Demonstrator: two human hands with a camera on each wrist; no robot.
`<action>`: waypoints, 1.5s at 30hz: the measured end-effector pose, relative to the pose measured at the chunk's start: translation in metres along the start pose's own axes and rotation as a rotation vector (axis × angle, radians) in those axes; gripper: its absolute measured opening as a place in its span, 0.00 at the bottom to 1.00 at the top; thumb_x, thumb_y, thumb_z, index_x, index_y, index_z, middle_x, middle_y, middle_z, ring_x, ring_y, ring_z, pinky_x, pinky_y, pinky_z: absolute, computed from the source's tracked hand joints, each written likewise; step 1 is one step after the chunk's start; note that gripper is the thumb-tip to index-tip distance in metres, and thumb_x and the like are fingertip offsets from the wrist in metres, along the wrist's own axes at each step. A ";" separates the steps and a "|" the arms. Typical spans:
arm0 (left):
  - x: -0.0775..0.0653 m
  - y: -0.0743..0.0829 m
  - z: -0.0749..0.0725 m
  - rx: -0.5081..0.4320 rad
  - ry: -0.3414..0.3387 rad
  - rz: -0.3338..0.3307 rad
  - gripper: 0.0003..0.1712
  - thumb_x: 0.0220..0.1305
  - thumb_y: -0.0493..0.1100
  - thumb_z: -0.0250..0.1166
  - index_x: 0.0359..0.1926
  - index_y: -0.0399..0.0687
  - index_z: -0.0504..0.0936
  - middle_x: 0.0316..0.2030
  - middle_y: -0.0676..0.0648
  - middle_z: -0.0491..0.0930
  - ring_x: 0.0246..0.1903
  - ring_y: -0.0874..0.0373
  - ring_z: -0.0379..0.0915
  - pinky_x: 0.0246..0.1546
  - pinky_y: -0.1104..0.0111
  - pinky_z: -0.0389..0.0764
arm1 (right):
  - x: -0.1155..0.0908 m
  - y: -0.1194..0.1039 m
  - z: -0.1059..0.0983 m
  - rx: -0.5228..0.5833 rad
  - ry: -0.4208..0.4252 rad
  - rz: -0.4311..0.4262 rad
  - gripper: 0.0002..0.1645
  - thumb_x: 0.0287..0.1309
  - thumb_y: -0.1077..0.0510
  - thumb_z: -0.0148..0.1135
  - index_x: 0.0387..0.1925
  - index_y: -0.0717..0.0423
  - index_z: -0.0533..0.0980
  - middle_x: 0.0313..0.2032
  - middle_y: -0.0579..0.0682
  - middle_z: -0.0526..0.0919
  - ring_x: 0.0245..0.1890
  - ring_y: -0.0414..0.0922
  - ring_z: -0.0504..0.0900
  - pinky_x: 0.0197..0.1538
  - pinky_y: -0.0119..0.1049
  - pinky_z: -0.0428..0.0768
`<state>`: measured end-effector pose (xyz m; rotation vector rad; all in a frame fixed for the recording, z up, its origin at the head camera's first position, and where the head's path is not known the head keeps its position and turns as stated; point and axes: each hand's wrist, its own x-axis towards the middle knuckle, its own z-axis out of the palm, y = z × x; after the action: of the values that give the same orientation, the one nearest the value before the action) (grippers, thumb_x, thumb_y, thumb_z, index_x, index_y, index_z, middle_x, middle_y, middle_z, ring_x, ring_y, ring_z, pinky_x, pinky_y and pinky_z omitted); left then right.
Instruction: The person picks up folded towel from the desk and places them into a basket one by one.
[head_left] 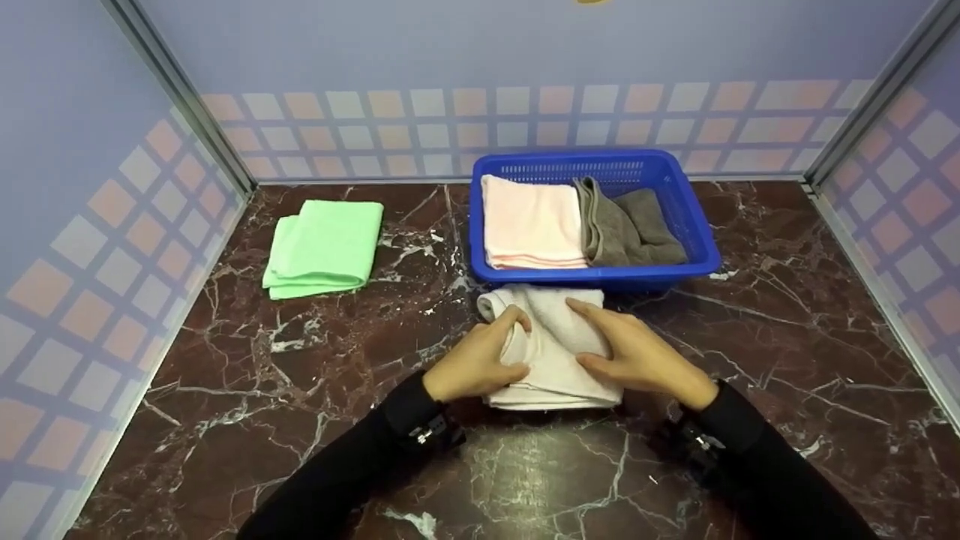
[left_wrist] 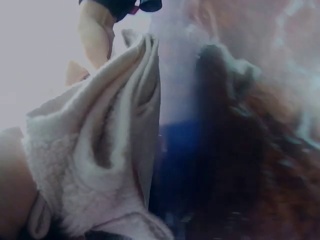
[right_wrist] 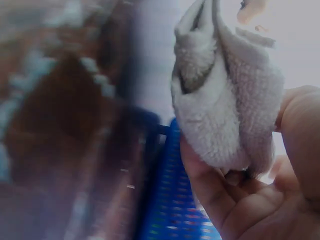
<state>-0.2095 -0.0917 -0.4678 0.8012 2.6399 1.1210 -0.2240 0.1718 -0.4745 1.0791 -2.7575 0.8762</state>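
Observation:
A folded white towel [head_left: 559, 367] lies in front of the blue basket, its layers stacked toward the near side and its far left corner rolled over. My left hand [head_left: 476, 360] grips its left side, fingertips and thumb bent onto the cloth. On the opposite side, my right hand [head_left: 637, 352] holds the towel between thumb and fingers. Loose folds of the fluffy towel [left_wrist: 115, 175] fill much of the left wrist view. In the right wrist view, the fingers [right_wrist: 210, 192] lie against the bunched towel [right_wrist: 215, 120]; part of the grip is hidden behind the cloth.
The blue basket [head_left: 596, 274] holds a folded pale pink towel [head_left: 532, 221] and brown towels [head_left: 634, 225] beside it. At the left lies a folded green towel [head_left: 334, 244] on the dark marbled tabletop [head_left: 360, 337]. Tiled panels [head_left: 420, 120] enclose the back and sides.

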 end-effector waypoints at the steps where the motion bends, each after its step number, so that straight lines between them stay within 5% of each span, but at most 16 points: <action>1: -0.001 0.005 -0.001 0.010 0.017 0.019 0.29 0.49 0.40 0.69 0.51 0.54 0.66 0.19 0.56 0.62 0.18 0.61 0.64 0.18 0.70 0.70 | -0.001 -0.002 -0.004 0.007 0.009 -0.018 0.47 0.50 0.55 0.71 0.70 0.55 0.60 0.61 0.57 0.74 0.57 0.53 0.76 0.60 0.48 0.73; 8: -0.010 0.028 -0.007 0.035 0.104 0.134 0.28 0.47 0.40 0.70 0.49 0.54 0.68 0.16 0.58 0.57 0.15 0.64 0.56 0.16 0.72 0.63 | -0.006 -0.014 -0.025 0.080 0.036 -0.096 0.45 0.50 0.59 0.71 0.69 0.50 0.63 0.64 0.46 0.71 0.59 0.46 0.73 0.61 0.45 0.72; 16: -0.005 0.046 -0.019 0.025 0.199 0.240 0.25 0.51 0.39 0.69 0.49 0.52 0.69 0.18 0.57 0.63 0.16 0.65 0.57 0.15 0.73 0.64 | -0.004 -0.023 -0.053 0.086 0.129 -0.166 0.46 0.47 0.63 0.72 0.68 0.52 0.64 0.63 0.51 0.72 0.57 0.48 0.75 0.55 0.44 0.77; 20: 0.019 0.052 -0.022 0.047 0.301 0.260 0.24 0.53 0.38 0.69 0.50 0.50 0.70 0.25 0.52 0.74 0.20 0.63 0.66 0.17 0.74 0.71 | 0.006 -0.014 -0.074 0.046 0.214 -0.135 0.45 0.46 0.66 0.72 0.67 0.51 0.66 0.58 0.54 0.76 0.51 0.48 0.77 0.49 0.40 0.79; 24: 0.057 0.052 -0.022 0.037 0.365 0.235 0.25 0.54 0.38 0.68 0.51 0.51 0.68 0.33 0.47 0.79 0.25 0.60 0.71 0.24 0.73 0.75 | 0.020 0.007 -0.087 0.019 0.342 -0.067 0.40 0.48 0.67 0.71 0.64 0.47 0.70 0.45 0.53 0.78 0.40 0.42 0.74 0.39 0.30 0.77; 31: 0.116 0.038 -0.016 0.018 0.425 0.159 0.27 0.52 0.39 0.70 0.51 0.54 0.67 0.48 0.47 0.80 0.41 0.56 0.77 0.46 0.68 0.76 | 0.039 0.049 -0.084 0.088 0.566 0.008 0.31 0.48 0.67 0.70 0.56 0.49 0.78 0.34 0.55 0.72 0.33 0.41 0.66 0.28 0.24 0.68; 37: 0.146 0.036 -0.007 0.017 0.474 0.147 0.26 0.53 0.41 0.68 0.52 0.55 0.69 0.49 0.50 0.79 0.47 0.56 0.76 0.50 0.67 0.75 | 0.047 0.069 -0.084 0.107 0.726 0.073 0.32 0.43 0.73 0.67 0.51 0.47 0.81 0.34 0.55 0.71 0.36 0.40 0.66 0.37 0.26 0.66; 41: 0.157 0.035 -0.003 0.036 0.535 0.143 0.24 0.55 0.42 0.69 0.52 0.55 0.71 0.49 0.51 0.79 0.48 0.56 0.75 0.48 0.66 0.75 | 0.051 0.058 -0.086 0.121 0.815 0.079 0.29 0.41 0.77 0.63 0.49 0.56 0.82 0.35 0.61 0.71 0.37 0.47 0.67 0.40 0.25 0.63; 45: 0.168 0.036 0.006 0.055 0.517 0.120 0.18 0.60 0.40 0.64 0.51 0.54 0.73 0.47 0.48 0.76 0.46 0.54 0.74 0.46 0.65 0.76 | 0.052 0.067 -0.084 0.086 0.888 0.101 0.27 0.41 0.78 0.62 0.47 0.60 0.82 0.36 0.65 0.71 0.37 0.51 0.68 0.40 0.24 0.61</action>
<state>-0.3347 0.0226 -0.4368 0.7732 3.0812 1.4602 -0.3187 0.2238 -0.4234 0.3839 -2.0388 1.1344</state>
